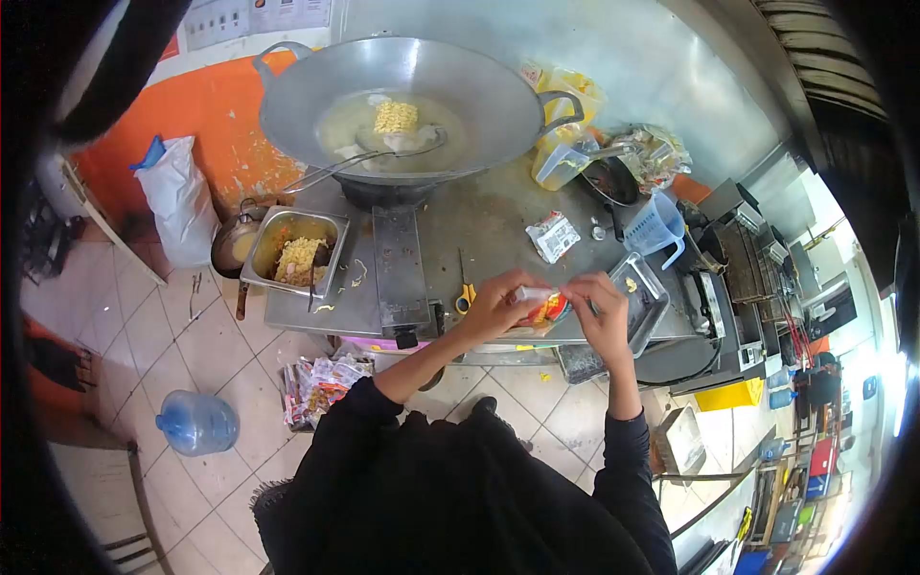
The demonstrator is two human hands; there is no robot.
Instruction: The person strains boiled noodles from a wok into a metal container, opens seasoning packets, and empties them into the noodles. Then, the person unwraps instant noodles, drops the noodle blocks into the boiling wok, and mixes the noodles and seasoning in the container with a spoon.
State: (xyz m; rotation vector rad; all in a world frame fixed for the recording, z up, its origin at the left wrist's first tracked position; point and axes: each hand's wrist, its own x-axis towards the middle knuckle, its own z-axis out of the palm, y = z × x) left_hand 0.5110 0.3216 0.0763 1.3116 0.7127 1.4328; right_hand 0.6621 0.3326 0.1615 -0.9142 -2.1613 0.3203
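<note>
Both of my hands grip an instant noodle packet (pixel 550 310) with red, yellow and white print, above the front edge of the steel counter. My left hand (pixel 500 305) is closed on its left end; my right hand (pixel 601 314) pinches its upper right edge. Whether the packet is torn is too small to tell. Yellow-handled scissors (pixel 466 295) lie just left of my left hand. Farther back on the counter is a white and red wrapper (pixel 553 237). In the large wok (pixel 460 86), a noodle block (pixel 396 118) sits in cloudy liquid beside a long-handled ladle (pixel 422 146).
A steel pan (pixel 333 226) of cooked noodles stands at the counter's left end. On the right are a blue measuring jug (pixel 655 225), a frying pan (pixel 613 180) and a metal tray (pixel 650 305). A wrapper-filled box (pixel 321 388) and a water bottle (pixel 198 423) are on the floor.
</note>
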